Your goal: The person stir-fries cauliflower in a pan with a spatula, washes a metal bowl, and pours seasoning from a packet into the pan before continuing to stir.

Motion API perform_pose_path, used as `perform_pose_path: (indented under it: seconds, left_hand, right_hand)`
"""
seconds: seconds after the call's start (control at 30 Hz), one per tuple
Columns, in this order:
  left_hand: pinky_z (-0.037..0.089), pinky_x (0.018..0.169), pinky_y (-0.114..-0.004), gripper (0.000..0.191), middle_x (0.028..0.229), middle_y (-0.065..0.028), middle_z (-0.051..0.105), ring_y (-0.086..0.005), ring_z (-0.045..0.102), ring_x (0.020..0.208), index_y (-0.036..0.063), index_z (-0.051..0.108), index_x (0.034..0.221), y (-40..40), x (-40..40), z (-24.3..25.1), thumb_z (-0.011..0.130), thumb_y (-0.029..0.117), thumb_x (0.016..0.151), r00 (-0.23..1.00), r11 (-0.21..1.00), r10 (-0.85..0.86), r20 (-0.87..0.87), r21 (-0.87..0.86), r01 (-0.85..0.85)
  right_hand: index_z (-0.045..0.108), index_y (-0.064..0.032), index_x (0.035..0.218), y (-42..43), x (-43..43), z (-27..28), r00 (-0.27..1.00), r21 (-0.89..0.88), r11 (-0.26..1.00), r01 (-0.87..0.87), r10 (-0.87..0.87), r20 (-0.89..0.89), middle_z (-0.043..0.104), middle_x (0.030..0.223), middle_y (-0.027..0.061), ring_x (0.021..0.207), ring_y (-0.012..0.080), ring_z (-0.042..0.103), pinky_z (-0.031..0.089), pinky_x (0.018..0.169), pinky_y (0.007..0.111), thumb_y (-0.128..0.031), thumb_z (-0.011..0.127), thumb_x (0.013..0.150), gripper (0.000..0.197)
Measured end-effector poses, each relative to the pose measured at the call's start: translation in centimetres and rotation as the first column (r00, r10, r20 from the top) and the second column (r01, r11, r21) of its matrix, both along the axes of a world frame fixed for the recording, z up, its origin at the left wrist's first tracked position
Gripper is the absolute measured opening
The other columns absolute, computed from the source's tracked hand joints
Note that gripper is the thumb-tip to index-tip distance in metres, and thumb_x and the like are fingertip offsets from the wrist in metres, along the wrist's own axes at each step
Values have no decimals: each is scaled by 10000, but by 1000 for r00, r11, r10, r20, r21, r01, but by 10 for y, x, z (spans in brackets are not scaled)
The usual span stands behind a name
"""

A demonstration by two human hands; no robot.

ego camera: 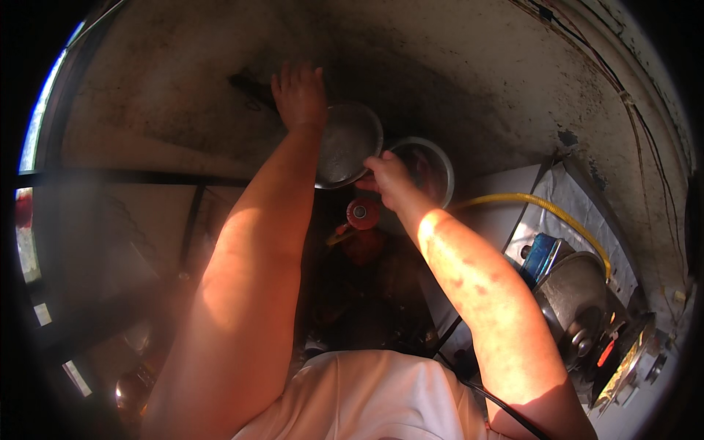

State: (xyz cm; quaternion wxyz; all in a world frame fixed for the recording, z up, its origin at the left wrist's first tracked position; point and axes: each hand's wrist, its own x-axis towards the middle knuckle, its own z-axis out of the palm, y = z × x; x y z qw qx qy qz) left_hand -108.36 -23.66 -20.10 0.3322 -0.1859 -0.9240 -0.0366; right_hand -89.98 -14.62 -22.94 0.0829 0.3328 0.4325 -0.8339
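A round grey metal bowl or lid (349, 144) is in front of me, with a bright rim. My right hand (389, 179) pinches its lower right edge, thumb near the rim and fingers curled beneath. My left hand (300, 99) reaches past its upper left side, fingers stretched and slightly apart; whether the palm touches the metal is hidden. Behind my right hand stands a second round container with a pale metal rim (450, 175), with reddish contents too dim to name. Just below the bowl sits a red gas regulator (362, 213) with a round dial.
A yellow hose (542, 203) arcs to the right. There, a dark pot (572, 286) stands beside a blue box (540, 258). Cables (597, 58) run along the stained wall (495, 66). A dark metal bar (137, 177) crosses on the left. A black cord (506, 404) passes near my right arm.
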Motion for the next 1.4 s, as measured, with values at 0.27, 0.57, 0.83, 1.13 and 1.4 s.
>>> perform_pose_path:
  seconds: [0.27, 0.57, 0.83, 1.13, 1.4]
  left_hand:
    - [301, 1053, -450, 265, 1144, -28, 622, -222, 465, 1236, 131, 599, 1087, 1, -1, 1, 476, 323, 953, 1000, 1000, 2, 11, 0, -2]
    - [282, 1068, -459, 281, 1165, -32, 616, -222, 449, 1252, 137, 603, 1109, 1, 1, 2, 451, 322, 960, 997, 999, 24, 68, -26, -23]
    - [273, 1071, -481, 276, 1152, -45, 626, -235, 433, 1268, 118, 616, 1085, 6, 8, 10, 430, 279, 960, 989, 1000, 21, 149, -20, -18]
    - [243, 1089, -501, 432, 1316, -88, 508, -263, 365, 1319, 116, 462, 1280, -3, 23, 7, 542, 228, 870, 990, 993, -8, 141, 121, -9]
    - [278, 1072, -501, 491, 1388, -102, 427, -287, 353, 1317, 111, 441, 1315, 0, 54, 36, 572, 202, 851, 950, 942, -17, 311, 324, -89]
  right_hand:
    - [461, -57, 1025, -1, 1, 0, 1000, -2, 1000, 22, -22, -13, 581, 991, 87, 822, 217, 610, 574, 649, 355, -86, 528, 829, 209]
    - [478, -56, 1025, -3, -1, -3, 1000, 34, 999, 20, -19, -13, 596, 961, 97, 813, 226, 628, 572, 687, 382, -74, 531, 838, 195]
    - [474, -55, 1036, -8, -4, -5, 998, 51, 996, 69, -68, -11, 588, 973, 104, 825, 234, 630, 579, 678, 383, -77, 528, 837, 208]
    - [470, -52, 1013, -18, 2, -3, 996, 47, 995, 93, -93, -8, 587, 968, 103, 826, 233, 627, 583, 662, 378, -77, 532, 838, 187]
    - [487, -7, 1060, 8, 60, 62, 972, 175, 972, 160, -186, 142, 580, 994, 119, 864, 226, 617, 580, 653, 328, -99, 543, 865, 223]
